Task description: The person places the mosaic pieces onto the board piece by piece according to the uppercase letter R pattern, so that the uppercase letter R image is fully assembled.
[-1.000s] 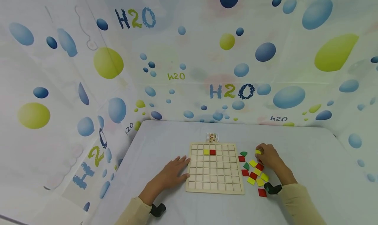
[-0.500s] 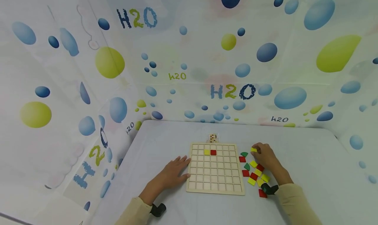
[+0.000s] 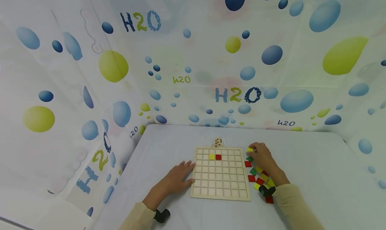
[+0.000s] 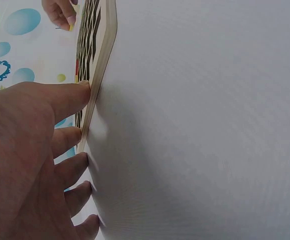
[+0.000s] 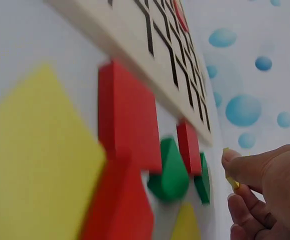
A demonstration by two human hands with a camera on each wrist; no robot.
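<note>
The fingers of the right hand (image 3: 263, 155) are drawn to a narrow pinch, thumb against fingertip, on a yellow tile (image 3: 249, 150), held just off the far right corner of the board (image 3: 221, 183). Gripping near the tile's edge, with light pressure and the piece turned flat, should give the best control; a raised path would likely spare the green piece (image 3: 249, 159) close by from a knock. The left hand (image 3: 178, 177) lies with fingers spread, grasping nothing, thumb and index touching the board's left edge; gentle contact there is probably enough to steady it. On the board, a yellow square (image 3: 212, 157) and a red square (image 3: 218, 157) fill neighbouring cells; other loose pieces (image 3: 260, 181) lie along its right side on the table (image 3: 169, 136).
</note>
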